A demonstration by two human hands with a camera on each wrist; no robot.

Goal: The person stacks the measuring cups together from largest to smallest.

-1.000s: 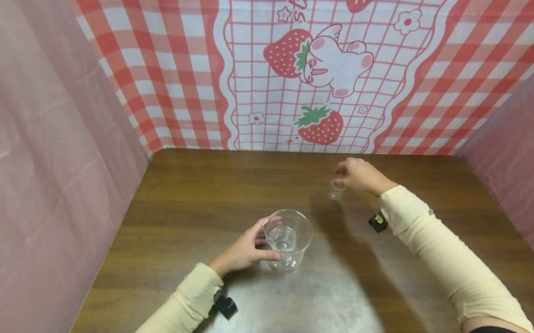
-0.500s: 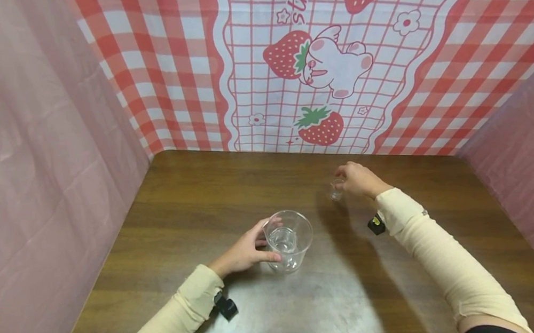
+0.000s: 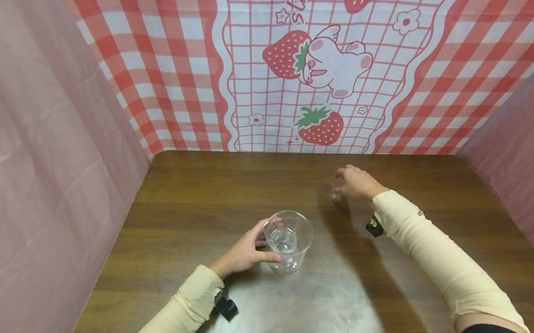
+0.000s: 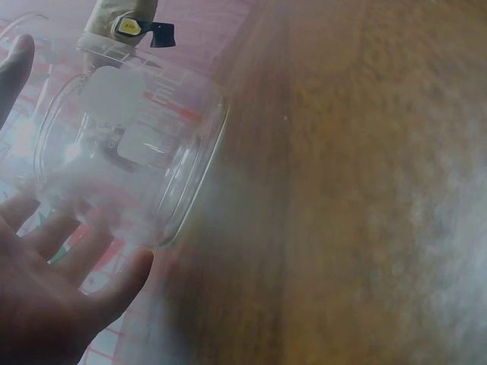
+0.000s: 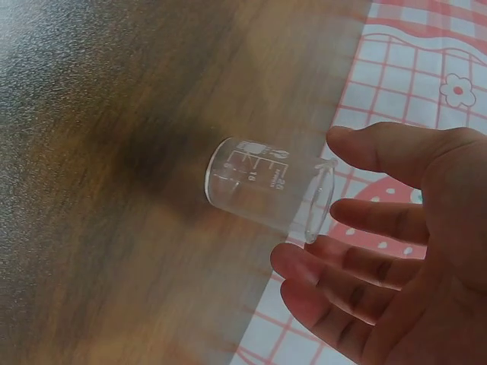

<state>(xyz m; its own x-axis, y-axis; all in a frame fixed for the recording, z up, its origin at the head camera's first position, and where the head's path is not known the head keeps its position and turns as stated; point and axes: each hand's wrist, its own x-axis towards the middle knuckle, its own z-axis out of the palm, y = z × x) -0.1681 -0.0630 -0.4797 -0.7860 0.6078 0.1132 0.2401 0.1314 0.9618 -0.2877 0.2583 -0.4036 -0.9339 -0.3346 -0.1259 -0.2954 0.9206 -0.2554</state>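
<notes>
A large clear glass beaker (image 3: 305, 236) stands on the table left of centre, with a smaller beaker (image 3: 282, 239) nested inside it. My left hand (image 3: 243, 252) holds the large beaker from the left, thumb on the near side and fingers round the back. Farther back and to the right, a tiny graduated beaker (image 5: 262, 186) stands upright on the table. My right hand (image 3: 357, 182) is beside its rim. In the right wrist view the thumb and fingers are spread around that rim and do not grip it.
The brown wooden table (image 3: 220, 187) ends at a strawberry-print checked cloth (image 3: 259, 81) hanging behind. Pink curtains (image 3: 40, 172) close off the left and right sides. A black wrist camera (image 3: 226, 306) is worn on the left wrist, another (image 3: 374, 226) on the right.
My right hand has lowered slightly toward me around the tiny beaker, which stays in about the same place. The left hand and the large beaker have not visibly moved.
</notes>
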